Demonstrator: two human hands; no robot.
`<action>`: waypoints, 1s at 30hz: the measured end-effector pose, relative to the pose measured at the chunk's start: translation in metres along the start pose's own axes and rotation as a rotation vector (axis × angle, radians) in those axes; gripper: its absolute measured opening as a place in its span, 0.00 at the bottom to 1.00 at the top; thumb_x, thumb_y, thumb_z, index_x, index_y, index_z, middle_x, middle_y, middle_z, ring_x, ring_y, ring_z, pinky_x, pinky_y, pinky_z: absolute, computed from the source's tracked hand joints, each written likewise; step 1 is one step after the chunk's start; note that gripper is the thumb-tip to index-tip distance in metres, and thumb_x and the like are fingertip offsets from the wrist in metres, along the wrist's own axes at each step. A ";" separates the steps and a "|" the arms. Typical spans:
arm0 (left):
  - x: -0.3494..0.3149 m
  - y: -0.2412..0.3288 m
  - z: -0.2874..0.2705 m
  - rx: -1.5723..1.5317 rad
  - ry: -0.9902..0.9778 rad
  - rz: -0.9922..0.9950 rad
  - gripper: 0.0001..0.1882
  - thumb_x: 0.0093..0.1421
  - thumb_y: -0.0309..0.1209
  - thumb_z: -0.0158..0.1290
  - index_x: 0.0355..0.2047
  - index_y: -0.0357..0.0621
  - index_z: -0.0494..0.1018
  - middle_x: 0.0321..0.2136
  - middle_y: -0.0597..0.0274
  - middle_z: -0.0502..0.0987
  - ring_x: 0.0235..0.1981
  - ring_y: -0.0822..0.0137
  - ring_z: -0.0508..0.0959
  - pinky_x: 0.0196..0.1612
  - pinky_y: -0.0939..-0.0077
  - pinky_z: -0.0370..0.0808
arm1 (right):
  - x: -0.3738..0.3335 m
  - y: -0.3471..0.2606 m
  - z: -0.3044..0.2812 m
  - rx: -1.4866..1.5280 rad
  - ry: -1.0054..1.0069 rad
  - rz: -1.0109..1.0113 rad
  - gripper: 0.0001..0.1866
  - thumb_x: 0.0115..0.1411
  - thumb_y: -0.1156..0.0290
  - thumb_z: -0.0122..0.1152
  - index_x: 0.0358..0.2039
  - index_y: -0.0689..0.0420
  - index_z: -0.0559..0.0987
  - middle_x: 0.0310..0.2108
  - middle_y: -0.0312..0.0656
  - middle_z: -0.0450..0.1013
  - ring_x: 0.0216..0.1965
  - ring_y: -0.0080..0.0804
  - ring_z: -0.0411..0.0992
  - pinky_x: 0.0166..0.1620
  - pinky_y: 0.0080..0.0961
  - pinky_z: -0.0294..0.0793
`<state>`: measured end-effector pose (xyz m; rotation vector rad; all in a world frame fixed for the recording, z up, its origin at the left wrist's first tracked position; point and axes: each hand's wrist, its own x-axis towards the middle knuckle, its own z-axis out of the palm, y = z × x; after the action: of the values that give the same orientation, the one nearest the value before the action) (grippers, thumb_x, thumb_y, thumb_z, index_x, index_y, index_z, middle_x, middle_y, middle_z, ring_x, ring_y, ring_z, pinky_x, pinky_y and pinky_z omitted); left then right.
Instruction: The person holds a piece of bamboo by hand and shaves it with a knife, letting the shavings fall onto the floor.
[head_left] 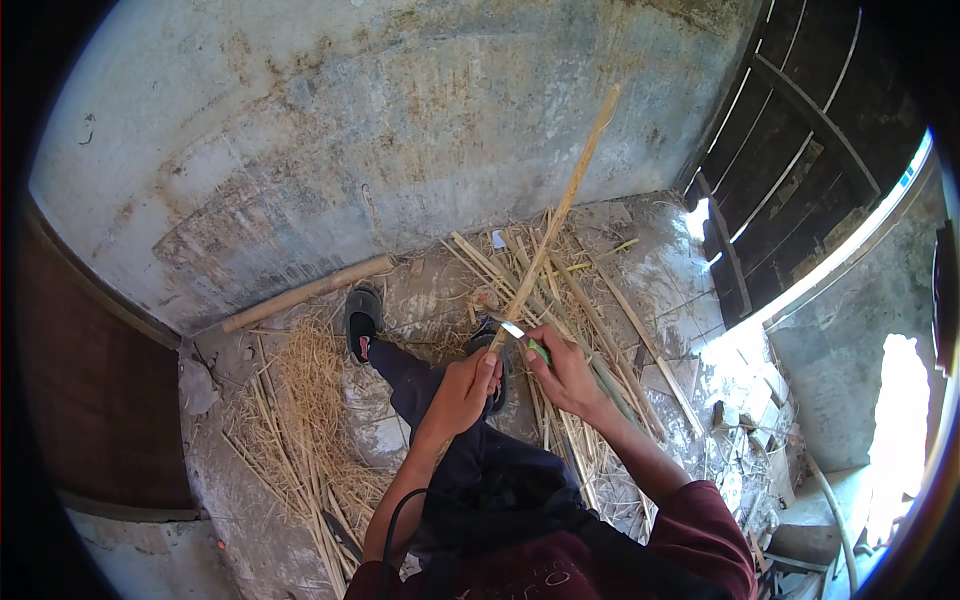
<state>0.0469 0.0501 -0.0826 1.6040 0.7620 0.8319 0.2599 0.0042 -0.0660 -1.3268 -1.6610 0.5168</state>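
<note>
Both hands closed: left hand (468,385) grips bamboo strip (560,210), right hand (565,372) grips knife (520,333). Blade slip could cut left fingers.

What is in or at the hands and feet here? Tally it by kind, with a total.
Long cane stick, held up by the left hand: 1
Knife with a green handle, in the right hand: 1
Dark sandals: 2
Thick bamboo pole along the wall: 1
Total: 5

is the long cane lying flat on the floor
No, the left hand holds the long cane raised, slanting up before the wall.
</note>
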 end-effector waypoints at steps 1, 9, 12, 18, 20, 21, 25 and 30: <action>0.000 0.000 0.001 -0.008 0.003 0.002 0.24 0.83 0.44 0.40 0.34 0.38 0.70 0.19 0.71 0.62 0.21 0.79 0.60 0.25 0.77 0.59 | 0.000 0.006 0.000 0.005 -0.025 -0.015 0.13 0.74 0.66 0.55 0.51 0.61 0.75 0.32 0.56 0.78 0.32 0.59 0.80 0.37 0.47 0.76; 0.000 0.002 -0.001 -0.014 -0.004 -0.018 0.25 0.83 0.45 0.39 0.33 0.38 0.70 0.19 0.72 0.62 0.21 0.79 0.60 0.25 0.77 0.59 | 0.014 -0.003 -0.009 -0.246 -0.007 -0.021 0.12 0.74 0.65 0.51 0.39 0.61 0.76 0.22 0.51 0.70 0.23 0.50 0.71 0.34 0.41 0.72; -0.002 0.001 0.000 -0.050 0.010 -0.033 0.25 0.83 0.45 0.39 0.33 0.38 0.69 0.19 0.71 0.62 0.21 0.79 0.60 0.25 0.76 0.60 | 0.015 -0.002 -0.016 -0.263 -0.029 -0.046 0.11 0.73 0.64 0.55 0.40 0.61 0.75 0.23 0.56 0.74 0.26 0.63 0.75 0.32 0.50 0.72; 0.002 0.002 0.001 -0.013 -0.009 -0.015 0.25 0.83 0.45 0.39 0.33 0.38 0.69 0.20 0.71 0.63 0.21 0.79 0.61 0.25 0.77 0.60 | 0.034 -0.004 -0.029 -0.134 0.222 0.042 0.11 0.73 0.64 0.55 0.41 0.60 0.75 0.22 0.57 0.73 0.25 0.62 0.74 0.31 0.50 0.70; 0.003 0.000 0.002 0.039 0.021 -0.001 0.25 0.83 0.45 0.39 0.33 0.38 0.69 0.20 0.71 0.63 0.22 0.79 0.62 0.25 0.77 0.61 | 0.041 0.003 -0.027 -0.251 0.038 0.141 0.12 0.75 0.65 0.52 0.41 0.61 0.75 0.21 0.56 0.70 0.24 0.61 0.72 0.30 0.49 0.69; 0.002 0.000 0.000 0.043 0.026 -0.001 0.25 0.83 0.45 0.39 0.33 0.38 0.69 0.20 0.71 0.63 0.22 0.79 0.62 0.25 0.77 0.61 | 0.040 0.002 -0.027 -0.247 0.037 0.136 0.12 0.75 0.65 0.52 0.41 0.61 0.75 0.21 0.56 0.70 0.24 0.61 0.72 0.30 0.49 0.69; 0.001 -0.002 0.000 -0.036 -0.009 -0.034 0.26 0.83 0.46 0.39 0.33 0.38 0.69 0.21 0.70 0.65 0.23 0.79 0.63 0.25 0.77 0.62 | 0.021 -0.001 -0.027 -0.137 0.169 -0.191 0.15 0.76 0.62 0.50 0.39 0.62 0.74 0.21 0.58 0.69 0.24 0.64 0.71 0.31 0.50 0.68; -0.001 0.002 0.001 0.022 0.010 -0.023 0.26 0.82 0.46 0.40 0.33 0.38 0.69 0.21 0.71 0.65 0.23 0.79 0.62 0.26 0.77 0.62 | 0.031 0.016 -0.021 -0.010 -0.102 0.088 0.17 0.76 0.60 0.49 0.37 0.62 0.73 0.21 0.59 0.67 0.25 0.65 0.70 0.32 0.50 0.68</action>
<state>0.0473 0.0483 -0.0808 1.6084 0.7976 0.8180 0.2862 0.0337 -0.0561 -1.4062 -1.6954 0.6381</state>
